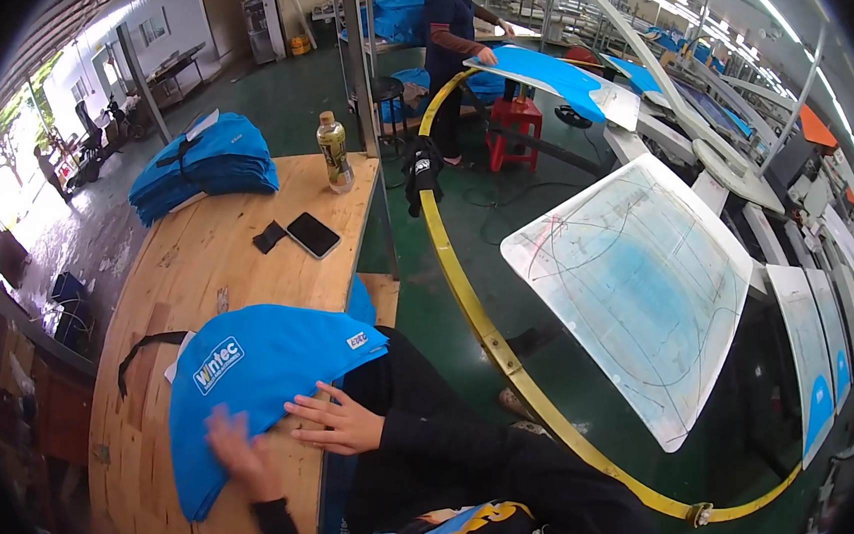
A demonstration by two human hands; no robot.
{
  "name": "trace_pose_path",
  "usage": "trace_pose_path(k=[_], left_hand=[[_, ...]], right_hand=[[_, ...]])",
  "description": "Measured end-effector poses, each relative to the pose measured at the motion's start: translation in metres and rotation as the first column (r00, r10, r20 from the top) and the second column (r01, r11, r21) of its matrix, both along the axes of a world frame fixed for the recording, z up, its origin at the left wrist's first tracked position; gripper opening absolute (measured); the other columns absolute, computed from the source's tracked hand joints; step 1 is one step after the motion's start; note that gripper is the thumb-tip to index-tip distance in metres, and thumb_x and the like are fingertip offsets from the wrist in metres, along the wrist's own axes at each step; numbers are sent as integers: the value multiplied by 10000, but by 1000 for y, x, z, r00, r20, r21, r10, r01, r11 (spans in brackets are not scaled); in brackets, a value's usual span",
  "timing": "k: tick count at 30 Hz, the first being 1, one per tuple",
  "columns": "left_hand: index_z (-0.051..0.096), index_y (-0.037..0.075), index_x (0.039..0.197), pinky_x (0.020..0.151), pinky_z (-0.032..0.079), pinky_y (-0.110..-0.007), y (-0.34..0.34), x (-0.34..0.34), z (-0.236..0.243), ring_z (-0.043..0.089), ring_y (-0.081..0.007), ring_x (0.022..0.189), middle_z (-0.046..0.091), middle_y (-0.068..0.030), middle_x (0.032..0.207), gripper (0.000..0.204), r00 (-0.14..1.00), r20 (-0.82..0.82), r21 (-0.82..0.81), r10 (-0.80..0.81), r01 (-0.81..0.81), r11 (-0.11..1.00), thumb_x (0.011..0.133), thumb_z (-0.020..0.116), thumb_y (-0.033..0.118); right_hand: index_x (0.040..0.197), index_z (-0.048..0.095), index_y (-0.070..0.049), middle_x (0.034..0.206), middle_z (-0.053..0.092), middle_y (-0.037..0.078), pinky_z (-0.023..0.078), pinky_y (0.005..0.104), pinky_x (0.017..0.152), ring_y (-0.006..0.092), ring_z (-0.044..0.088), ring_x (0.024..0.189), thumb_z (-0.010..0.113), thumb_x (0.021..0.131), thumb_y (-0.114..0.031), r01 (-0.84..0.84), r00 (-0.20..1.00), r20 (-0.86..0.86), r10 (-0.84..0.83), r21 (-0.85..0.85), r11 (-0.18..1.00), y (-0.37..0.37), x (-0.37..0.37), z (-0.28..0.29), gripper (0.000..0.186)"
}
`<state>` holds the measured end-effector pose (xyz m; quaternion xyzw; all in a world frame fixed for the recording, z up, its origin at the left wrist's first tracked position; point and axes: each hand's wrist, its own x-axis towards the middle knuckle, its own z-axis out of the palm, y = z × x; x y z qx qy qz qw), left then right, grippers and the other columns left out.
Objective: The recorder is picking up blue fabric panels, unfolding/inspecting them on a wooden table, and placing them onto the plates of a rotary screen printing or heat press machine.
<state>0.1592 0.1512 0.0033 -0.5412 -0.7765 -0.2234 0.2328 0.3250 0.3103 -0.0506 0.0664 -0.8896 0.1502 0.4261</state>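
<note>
A pile of blue fabric panels (265,350), curved on one side and with white prints, lies at the near edge of the wooden table (181,273). Over its lower part is my left hand (243,458), blurred by motion, its fingers stretched out across the cloth with nothing seen in them. My right hand (339,423) lies flat at the panels' inner edge, fingers spread and fingertips on the cloth, and it holds nothing. From the pile's left side a black strap (145,345) trails onto the wood, beside a bit of white paper.
Farther back on the table are a tied blue fabric stack (204,169), a bottle (335,151), a phone (313,235) and a small black item (269,238). At right, a yellow ring rail (465,295) curves around white printing boards (636,284). A co-worker (450,43) handles a far board.
</note>
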Motion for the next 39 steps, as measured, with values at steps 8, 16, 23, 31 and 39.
trace_pose_path(k=[8, 16, 23, 31, 39], left_hand=[[291, 132, 1498, 1176, 103, -551, 72, 22, -91, 160, -399, 1456, 194, -180, 1577, 539, 842, -382, -378, -382, 235, 895, 996, 351, 318], [253, 52, 1491, 1198, 105, -490, 65, 24, -93, 182, -387, 1453, 207, -176, 1573, 508, 751, -596, -305, -283, 114, 945, 1019, 288, 237], [312, 55, 1479, 1197, 135, -473, 62, 24, -91, 196, -359, 1456, 240, -159, 1567, 500, 851, -404, -239, -336, 256, 937, 1013, 325, 235], [306, 57, 1478, 1198, 148, -457, 63, 29, -86, 216, -351, 1450, 254, -144, 1565, 486, 859, -347, -276, -376, 289, 917, 1020, 328, 217], [317, 62, 1471, 1192, 180, -462, 62, 22, -99, 237, -359, 1442, 264, -155, 1558, 474, 857, -382, -225, -345, 276, 934, 1024, 317, 217]], right_hand=[[1365, 507, -168, 1494, 371, 156, 199, 551, 1135, 319, 332, 1398, 477, 971, -357, -195, 971, 149, 187, 45, 980, -12, -5, -24, 438], [1284, 558, -97, 1375, 494, 121, 271, 478, 1111, 275, 424, 1331, 490, 960, -345, -180, 983, 53, 176, 105, 978, -14, -16, -24, 413], [1272, 558, -106, 1357, 504, 98, 272, 466, 1115, 268, 429, 1329, 494, 952, -310, -153, 988, 44, 148, 141, 978, -15, -16, -18, 385], [1263, 564, -101, 1345, 509, 99, 278, 461, 1114, 268, 442, 1310, 499, 944, -317, -150, 988, 56, 144, 133, 980, -15, -10, -16, 390], [1244, 573, -92, 1333, 514, 105, 285, 461, 1115, 283, 442, 1305, 487, 947, -308, -159, 987, 19, 158, 136, 978, -15, -14, -13, 377]])
